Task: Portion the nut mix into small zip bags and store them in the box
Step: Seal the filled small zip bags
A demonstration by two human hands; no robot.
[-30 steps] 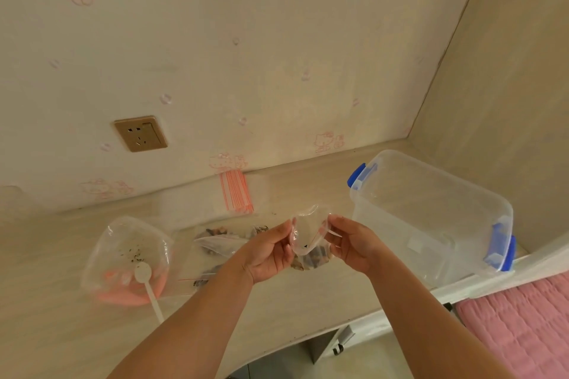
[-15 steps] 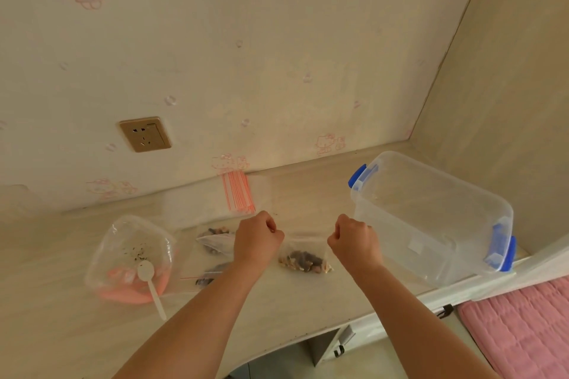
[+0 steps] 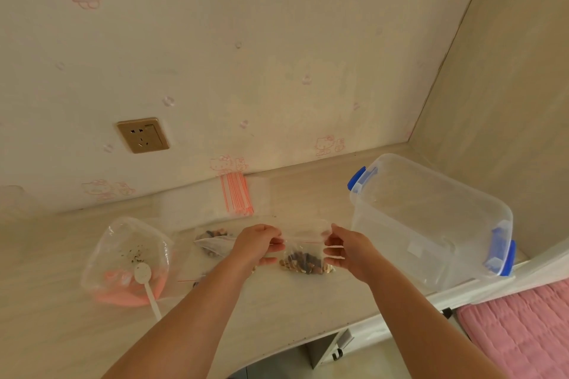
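The small zip bag hangs upright between both hands just above the surface, its top edge stretched flat, probably so the red zip line can be pressed closed along its length. The left hand pinches the bag's top corner at its 9 o'clock side, fingers clamped on the film; the right hand pinches the 3 o'clock corner the same way. The bag is thin, clear, crinkly plastic, and the nut mix sits as a lumpy brown and tan heap in its bottom, weighing it down.

At 9 o'clock from it, near the left wrist, another filled bag lies flat on the surface, and a third seems to lie partly hidden under the left forearm. At 11 o'clock a stack of empty bags with red stripes leans by the wall. Further out at 9 o'clock sits a larger soft clear pouch, pink at its base and holding only crumbs, with a white plastic spoon propped in it. At 3 o'clock stands the box, a rigid clear plastic tub with blue clips, open and within easy reach for storing.
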